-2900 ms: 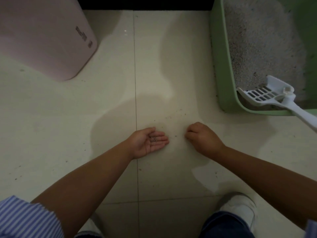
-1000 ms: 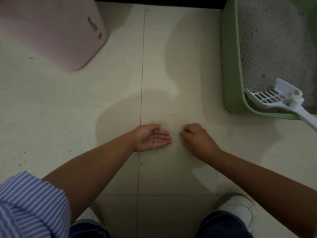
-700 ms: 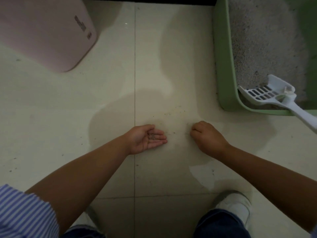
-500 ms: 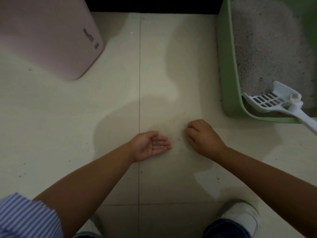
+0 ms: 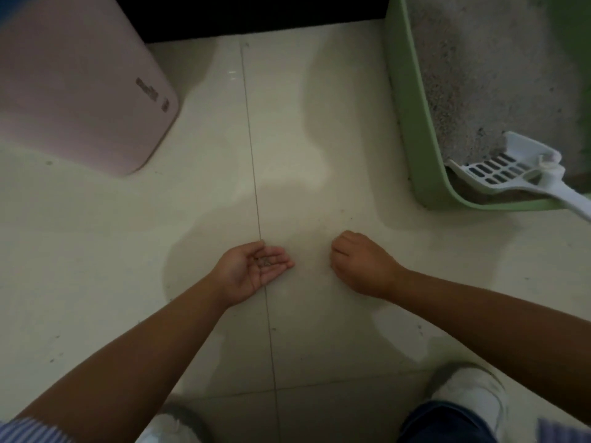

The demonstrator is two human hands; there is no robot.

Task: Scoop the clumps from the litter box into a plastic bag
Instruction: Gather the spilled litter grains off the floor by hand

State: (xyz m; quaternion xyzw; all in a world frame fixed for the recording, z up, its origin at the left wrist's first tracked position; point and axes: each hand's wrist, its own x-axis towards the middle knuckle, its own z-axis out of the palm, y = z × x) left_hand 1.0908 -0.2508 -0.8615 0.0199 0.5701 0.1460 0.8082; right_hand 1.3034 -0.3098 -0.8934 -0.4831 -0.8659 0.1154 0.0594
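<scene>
- Compared with half a second ago, the right hand (image 5: pixel 363 266) sits a little farther from the left hand (image 5: pixel 252 266), so more bare floor (image 5: pixel 303 155) shows between them; both stay low over the tiles.
- Left hand lies palm up, fingers (image 5: pixel 278 265) loosely cupped, cradling a small heap of grey litter grains (image 5: pixel 264 261); that heap looks the same as in the earlier frames.
- Right hand is turned knuckles up with its fingers curled under; whether they pinch a grain or hold nothing cannot be told, since the fingertips are hidden beneath the hand.
- One green litter box (image 5: pixel 415 123) stands at upper right, cut off by the top and right edges; grey litter (image 5: pixel 479 75) fills it, and no separate clumps can be made out in the dim, blurred picture.
- One white slotted scoop (image 5: pixel 499 172) rests with its head inside the box's near corner, its handle lying over the rim and running off the right edge.
- One pink container (image 5: pixel 80 91) stands at upper left, cropped by the frame; its dark lettering is too blurred to read.
- Scattered dark specks dot the floor near the hands and the box.
- Two white shoes (image 5: pixel 473 394) show at the bottom, the left one only partly; a striped sleeve (image 5: pixel 28 431) peeks in at the lower left corner.
</scene>
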